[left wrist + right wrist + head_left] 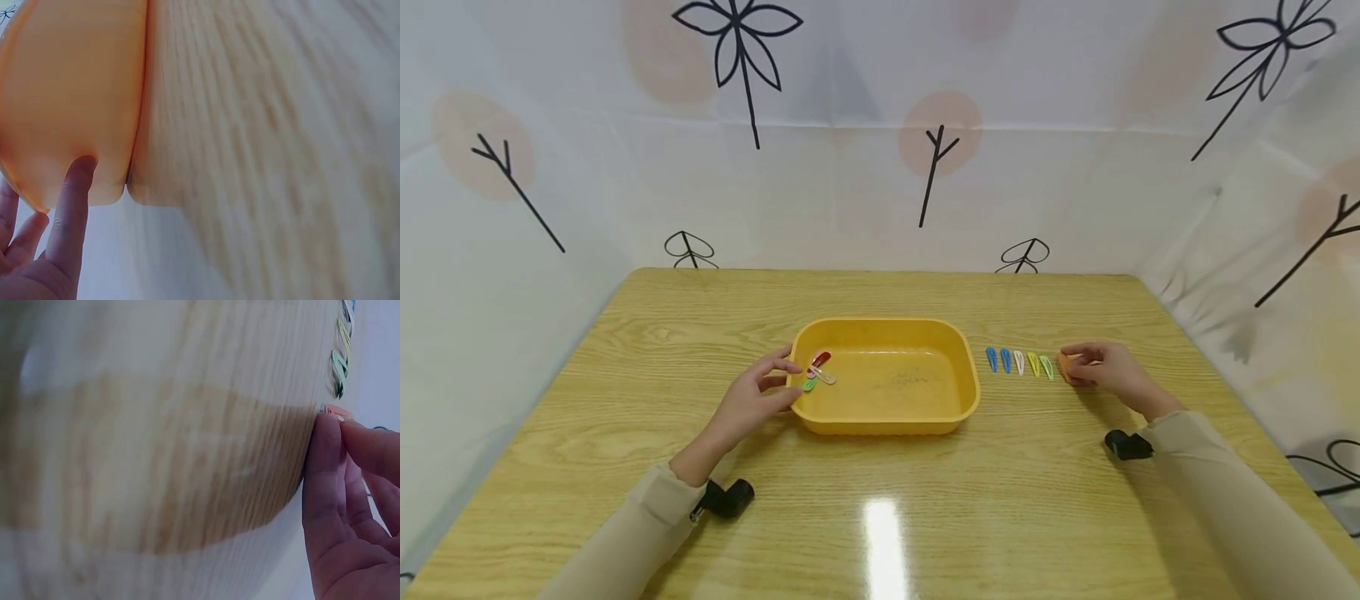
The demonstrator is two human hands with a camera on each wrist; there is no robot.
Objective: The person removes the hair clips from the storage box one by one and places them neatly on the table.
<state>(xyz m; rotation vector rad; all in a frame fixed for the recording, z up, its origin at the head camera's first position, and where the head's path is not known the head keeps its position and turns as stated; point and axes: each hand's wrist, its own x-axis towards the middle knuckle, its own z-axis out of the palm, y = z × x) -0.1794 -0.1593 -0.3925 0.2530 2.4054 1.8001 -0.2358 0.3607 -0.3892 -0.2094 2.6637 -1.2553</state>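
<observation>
My left hand [752, 392] rests at the left end of a yellow plastic tray [887, 426]. Its spread fingertips lie at the rim, and one finger [72, 206] touches the outer wall. Inside the tray near that hand lie several snap hair clips, among them a red clip [822, 358], a pale clip [824, 377] and a green clip [808, 385]. On the right, my right hand [1101, 367] pinches an orange hair clip [337, 412] between thumb and fingertip, close over the table at the right end of a row of clips. Its fingers partly hide the clip.
Between tray and right hand, the row holds two blue clips [998, 360], a white clip [1018, 362], a yellow clip [1033, 363] and a light green clip [1047, 367]. The wooden table [970, 508] meets a patterned cloth [850, 208] at the back and sides.
</observation>
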